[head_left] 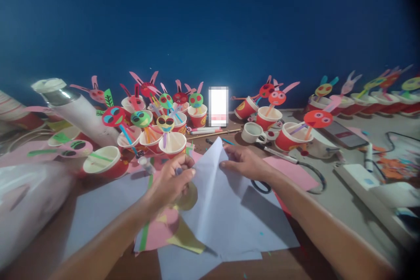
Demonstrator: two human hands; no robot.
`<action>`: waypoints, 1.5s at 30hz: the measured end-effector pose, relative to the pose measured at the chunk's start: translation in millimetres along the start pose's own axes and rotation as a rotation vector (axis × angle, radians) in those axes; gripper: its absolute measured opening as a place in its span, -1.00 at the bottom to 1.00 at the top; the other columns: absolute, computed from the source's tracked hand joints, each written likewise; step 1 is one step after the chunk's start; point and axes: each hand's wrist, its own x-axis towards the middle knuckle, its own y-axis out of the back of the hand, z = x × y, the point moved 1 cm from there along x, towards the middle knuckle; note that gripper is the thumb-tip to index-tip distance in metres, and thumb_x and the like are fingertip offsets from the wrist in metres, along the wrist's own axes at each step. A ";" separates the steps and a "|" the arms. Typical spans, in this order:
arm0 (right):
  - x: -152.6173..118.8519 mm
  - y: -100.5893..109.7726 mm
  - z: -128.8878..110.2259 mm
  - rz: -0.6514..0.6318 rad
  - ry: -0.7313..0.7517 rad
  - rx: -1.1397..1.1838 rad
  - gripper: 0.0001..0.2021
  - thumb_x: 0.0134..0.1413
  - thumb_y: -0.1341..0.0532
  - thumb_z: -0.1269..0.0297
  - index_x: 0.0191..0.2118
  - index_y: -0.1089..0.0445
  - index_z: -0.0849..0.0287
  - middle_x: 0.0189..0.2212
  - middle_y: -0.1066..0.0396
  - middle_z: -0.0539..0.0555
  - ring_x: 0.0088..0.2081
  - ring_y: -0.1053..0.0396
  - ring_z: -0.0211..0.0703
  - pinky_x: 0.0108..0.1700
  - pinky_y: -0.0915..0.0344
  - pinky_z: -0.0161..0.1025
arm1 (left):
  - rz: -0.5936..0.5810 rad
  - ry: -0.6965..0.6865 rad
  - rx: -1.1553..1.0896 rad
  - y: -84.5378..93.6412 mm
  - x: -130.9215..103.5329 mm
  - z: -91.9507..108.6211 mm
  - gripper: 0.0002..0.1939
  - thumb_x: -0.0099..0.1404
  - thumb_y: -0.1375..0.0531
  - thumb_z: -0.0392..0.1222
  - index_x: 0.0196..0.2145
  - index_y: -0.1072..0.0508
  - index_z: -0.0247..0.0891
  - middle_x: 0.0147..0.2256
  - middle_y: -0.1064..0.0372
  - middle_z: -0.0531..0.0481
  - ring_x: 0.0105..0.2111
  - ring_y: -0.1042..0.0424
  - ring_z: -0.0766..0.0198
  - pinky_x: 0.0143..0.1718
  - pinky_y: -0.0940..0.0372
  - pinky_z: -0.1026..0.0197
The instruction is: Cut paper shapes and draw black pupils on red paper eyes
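A large white paper sheet [210,210] stands up in a crease near the middle of the brown table. At the left edge of its raised part is my left hand [177,175], fingers curled, with a small purplish thing partly showing between them; I cannot make it out well. My right hand [244,161] pinches the upper right edge of the white sheet, thumb in front. Pink paper with a green strip [160,232] and a yellow piece [187,236] lie left of the sheet. Black scissor handles [261,187] show beneath my right forearm.
Red paper cups [197,116] with paper animal faces line the back. A white mug [252,132], markers [205,131] and a lit phone [218,105] stand or lie among them. A bottle [72,107] leans at left; another phone [344,133] lies right, near paper scraps [397,162].
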 end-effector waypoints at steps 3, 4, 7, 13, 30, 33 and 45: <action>-6.8 3.0 0.5 -0.013 -0.020 0.026 -0.74 0.17 -0.08 0.11 -0.25 -0.36 0.20 -0.40 -0.46 -0.01 -0.41 -0.40 -0.21 -0.38 -0.29 -0.33 | 0.007 0.055 -0.079 -0.9 2.3 -5.2 -0.87 0.19 -0.11 -0.14 -0.41 -0.21 -0.19 -0.77 0.13 0.33 -0.79 0.06 0.47 -0.69 -0.10 0.38; -9.1 4.7 0.9 -0.015 -0.027 0.024 -0.73 0.19 -0.06 0.11 -0.27 -0.35 0.20 -0.43 -0.45 -0.02 -0.44 -0.38 -0.23 -0.41 -0.27 -0.34 | 0.009 0.071 -0.093 -1.1 2.7 -7.2 -0.87 0.18 -0.12 -0.14 -0.41 -0.21 -0.20 -0.77 0.13 0.33 -0.79 0.07 0.48 -0.70 -0.09 0.39; -15.7 9.4 4.0 -0.047 -0.033 -0.010 -0.70 0.22 -0.01 0.09 -0.31 -0.33 0.21 -0.50 -0.40 -0.04 -0.51 -0.32 -0.27 -0.47 -0.20 -0.36 | 0.018 0.107 -0.101 1.5 2.6 -12.3 -0.85 0.14 -0.19 -0.15 -0.39 -0.28 -0.24 -0.74 0.01 0.29 -0.78 0.00 0.49 -0.72 -0.05 0.41; -24.1 13.1 9.3 -0.213 0.034 -0.183 -0.74 0.17 -0.07 0.18 -0.43 -0.39 0.16 -0.51 -0.39 -0.05 -0.45 -0.33 -0.23 -0.42 -0.18 -0.35 | 0.044 0.120 -0.151 19.8 -2.1 -13.0 -0.77 0.17 -0.22 -0.11 -0.28 -0.34 -0.29 -0.55 -0.36 0.09 -0.72 -0.14 0.51 -0.69 -0.05 0.43; -24.5 -13.7 -9.2 0.303 0.302 -0.422 -0.79 0.24 -0.04 0.34 -0.12 -0.39 0.15 -0.16 -0.43 0.17 -0.10 -0.34 -0.04 -0.08 -0.24 -0.10 | -0.170 0.371 -0.894 -28.9 -6.3 -16.5 -0.72 0.22 -0.11 -0.04 -0.23 -0.38 -0.32 -0.48 -0.28 0.02 -0.55 -0.26 0.37 -0.53 -0.18 0.29; -40.7 -27.3 -17.0 0.368 0.357 -0.400 -0.81 0.23 -0.06 0.30 -0.13 -0.38 0.14 -0.18 -0.42 0.15 -0.14 -0.35 -0.05 -0.10 -0.26 -0.11 | -0.189 0.407 -0.992 -40.9 -2.6 -15.1 -0.62 0.27 -0.06 0.03 -0.16 -0.38 -0.36 -0.36 -0.35 -0.11 -0.36 -0.38 0.21 -0.37 -0.28 0.19; -43.5 -67.2 -34.3 0.359 0.398 -0.271 -0.72 0.09 -0.24 0.15 -0.10 -0.35 0.16 -0.11 -0.40 0.16 -0.07 -0.30 0.02 -0.04 -0.11 -0.01 | -0.194 0.469 -1.074 -57.9 -4.4 -18.8 -0.63 0.31 -0.06 0.06 -0.35 -0.43 -0.33 -0.52 -0.34 0.04 -0.54 -0.33 0.37 -0.53 -0.20 0.37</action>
